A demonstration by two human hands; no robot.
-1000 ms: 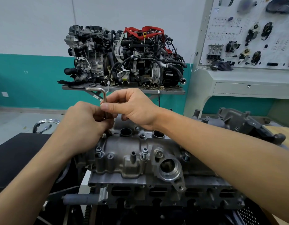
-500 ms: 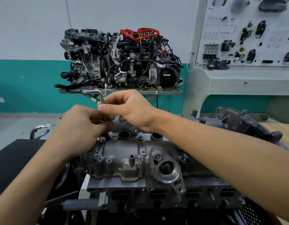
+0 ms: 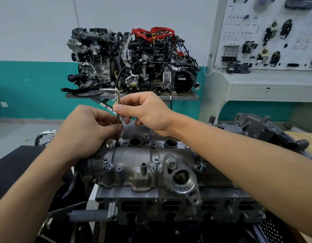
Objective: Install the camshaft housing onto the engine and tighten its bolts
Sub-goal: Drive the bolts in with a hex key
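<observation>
The camshaft housing (image 3: 134,165) sits on top of the engine (image 3: 169,207), with bolts (image 3: 106,162) standing along its near edge. An L-shaped key (image 3: 118,98) stands upright, its tip in a bolt at the housing's far left corner. The left hand (image 3: 85,130) reaches in from the left, its curled fingers (image 3: 114,128) pinching the lower shaft. The right hand (image 3: 146,111), forearm crossing above the housing, pinches the upper shaft between thumb and forefinger, with the other fingers loosely curled.

Both bare arms reach forward. The left grip (image 3: 85,130) curls low round the bent key (image 3: 118,100). The right grip (image 3: 144,111) pinches it higher up with thumb and finger.
</observation>
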